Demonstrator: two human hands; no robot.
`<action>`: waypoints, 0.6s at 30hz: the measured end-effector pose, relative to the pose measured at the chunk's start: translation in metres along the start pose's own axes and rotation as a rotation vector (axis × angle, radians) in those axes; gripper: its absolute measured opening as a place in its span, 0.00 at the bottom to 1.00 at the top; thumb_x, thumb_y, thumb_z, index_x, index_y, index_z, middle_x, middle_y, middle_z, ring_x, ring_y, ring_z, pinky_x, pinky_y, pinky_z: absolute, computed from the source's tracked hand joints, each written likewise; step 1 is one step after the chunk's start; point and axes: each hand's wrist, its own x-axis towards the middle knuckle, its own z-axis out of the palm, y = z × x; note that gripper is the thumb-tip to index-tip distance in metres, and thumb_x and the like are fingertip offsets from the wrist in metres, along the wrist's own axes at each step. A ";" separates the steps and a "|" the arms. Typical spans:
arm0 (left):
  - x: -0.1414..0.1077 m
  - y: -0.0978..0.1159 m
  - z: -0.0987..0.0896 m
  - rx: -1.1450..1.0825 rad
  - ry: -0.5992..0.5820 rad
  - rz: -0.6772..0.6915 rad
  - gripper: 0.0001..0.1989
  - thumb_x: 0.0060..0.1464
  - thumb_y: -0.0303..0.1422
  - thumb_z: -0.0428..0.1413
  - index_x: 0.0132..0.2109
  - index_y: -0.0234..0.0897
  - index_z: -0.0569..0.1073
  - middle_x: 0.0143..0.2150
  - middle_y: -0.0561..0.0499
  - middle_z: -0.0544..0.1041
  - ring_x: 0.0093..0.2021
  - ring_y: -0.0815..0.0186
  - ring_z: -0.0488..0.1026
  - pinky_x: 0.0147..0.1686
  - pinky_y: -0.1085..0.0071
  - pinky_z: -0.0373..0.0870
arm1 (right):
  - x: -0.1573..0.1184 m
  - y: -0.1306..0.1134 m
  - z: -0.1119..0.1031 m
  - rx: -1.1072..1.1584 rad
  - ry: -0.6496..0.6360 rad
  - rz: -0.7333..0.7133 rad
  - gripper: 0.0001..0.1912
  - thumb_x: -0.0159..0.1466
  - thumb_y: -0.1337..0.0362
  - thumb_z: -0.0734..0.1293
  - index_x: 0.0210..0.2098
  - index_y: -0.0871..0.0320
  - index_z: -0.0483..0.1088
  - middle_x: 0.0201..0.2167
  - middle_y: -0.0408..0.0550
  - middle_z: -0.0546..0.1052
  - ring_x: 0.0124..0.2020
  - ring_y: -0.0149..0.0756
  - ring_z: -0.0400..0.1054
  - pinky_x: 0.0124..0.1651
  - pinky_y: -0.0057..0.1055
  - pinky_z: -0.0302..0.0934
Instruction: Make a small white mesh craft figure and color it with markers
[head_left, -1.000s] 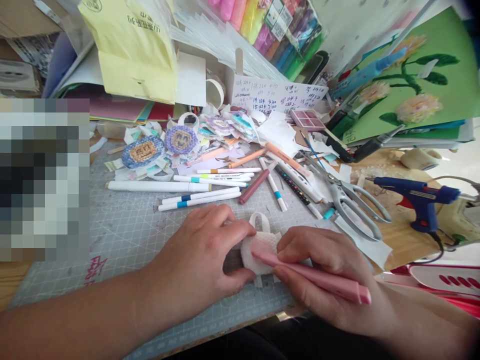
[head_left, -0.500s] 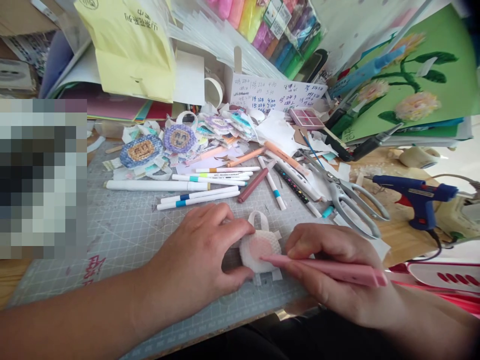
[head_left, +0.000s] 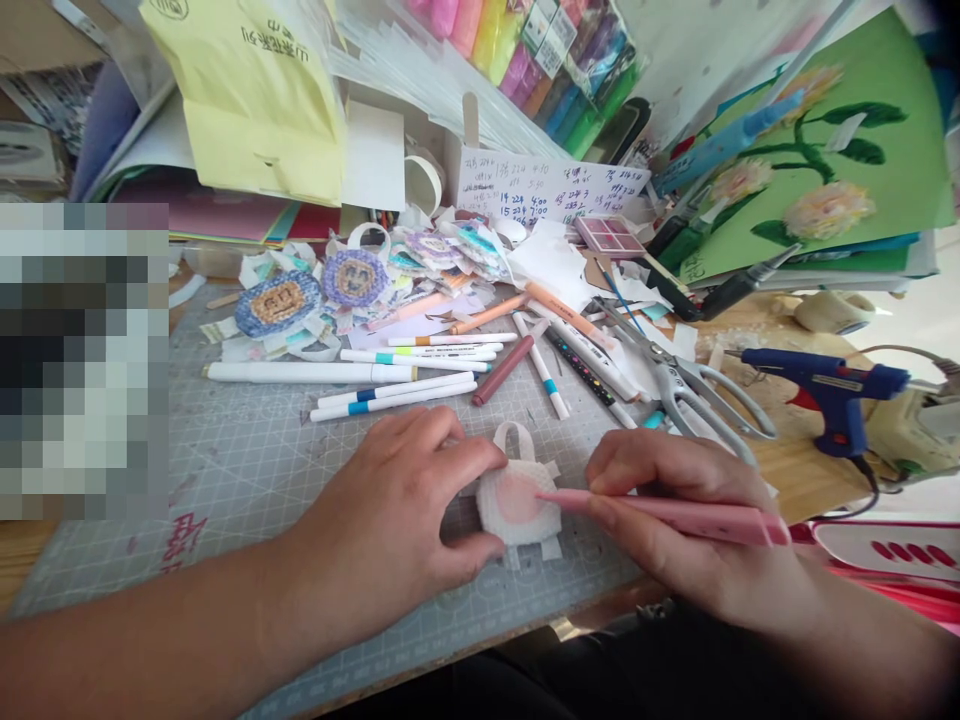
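Note:
A small white textured piece with a pink oval in its middle and a white loop on top lies on the grey cutting mat. My left hand steadies its left edge between thumb and index finger. In my right hand is a pink marker, gripped like a pen, its tip at the right edge of the pink oval. White paper tabs stick out around the piece.
Several markers lie behind my hands. Finished-looking woven pieces and paper scraps are heaped further back. Grey scissors and a blue glue gun lie at the right. A yellow bag stands at the back left.
My right hand and the pink marker have moved slightly up and to the right, taking the tip from the oval's lower part to its right edge. My left hand is nearly still.

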 end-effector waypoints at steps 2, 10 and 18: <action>0.000 0.000 0.000 0.001 0.003 0.004 0.17 0.43 0.37 0.63 0.43 0.44 0.74 0.38 0.51 0.69 0.41 0.57 0.68 0.43 0.57 0.63 | 0.002 0.000 0.005 0.010 0.024 -0.032 0.07 0.60 0.68 0.66 0.26 0.58 0.65 0.21 0.45 0.73 0.21 0.30 0.67 0.22 0.26 0.56; -0.002 0.001 -0.002 0.015 0.016 0.014 0.17 0.45 0.36 0.62 0.45 0.43 0.74 0.38 0.50 0.69 0.41 0.57 0.68 0.44 0.57 0.64 | 0.007 -0.005 0.018 -0.032 -0.062 -0.126 0.06 0.60 0.71 0.65 0.27 0.60 0.65 0.21 0.45 0.71 0.21 0.28 0.63 0.24 0.26 0.54; 0.000 0.000 0.000 0.016 0.021 0.020 0.18 0.43 0.36 0.63 0.44 0.43 0.74 0.38 0.50 0.69 0.41 0.57 0.68 0.42 0.57 0.65 | 0.008 -0.004 0.012 0.008 -0.130 -0.116 0.07 0.60 0.72 0.64 0.26 0.59 0.65 0.21 0.45 0.71 0.20 0.28 0.64 0.23 0.26 0.53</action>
